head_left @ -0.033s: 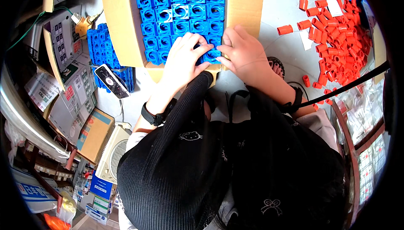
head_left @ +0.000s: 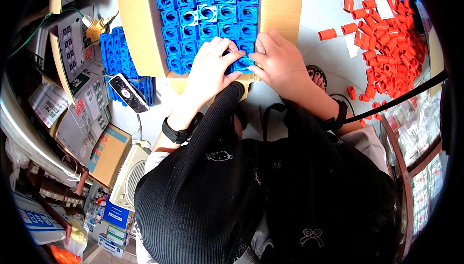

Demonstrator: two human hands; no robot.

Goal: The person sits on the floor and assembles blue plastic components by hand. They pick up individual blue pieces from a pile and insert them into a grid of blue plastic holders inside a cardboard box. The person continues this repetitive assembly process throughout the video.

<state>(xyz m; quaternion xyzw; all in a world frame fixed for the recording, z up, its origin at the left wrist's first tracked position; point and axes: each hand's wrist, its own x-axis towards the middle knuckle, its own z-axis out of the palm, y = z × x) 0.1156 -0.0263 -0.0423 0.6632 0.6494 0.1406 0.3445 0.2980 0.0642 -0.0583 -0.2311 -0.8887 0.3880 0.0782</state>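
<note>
An open cardboard box [head_left: 137, 27] holds rows of blue square plastic parts [head_left: 203, 7], each with a round hole. My left hand [head_left: 208, 68] and my right hand [head_left: 280, 63] meet at the box's near edge. The fingers of both hands pinch one blue part [head_left: 241, 64] in the nearest row. A black watch [head_left: 176, 133] sits on my left wrist and a dark band on my right wrist. My black sleeves and dark cap [head_left: 217, 191] hide the table in front of the box.
A heap of orange cylindrical parts [head_left: 386, 46] lies at the right. To the left of the box are a stack of blue parts [head_left: 113, 51] and a small handset [head_left: 128, 92]. Cartons and a small fan [head_left: 130, 177] crowd the left side.
</note>
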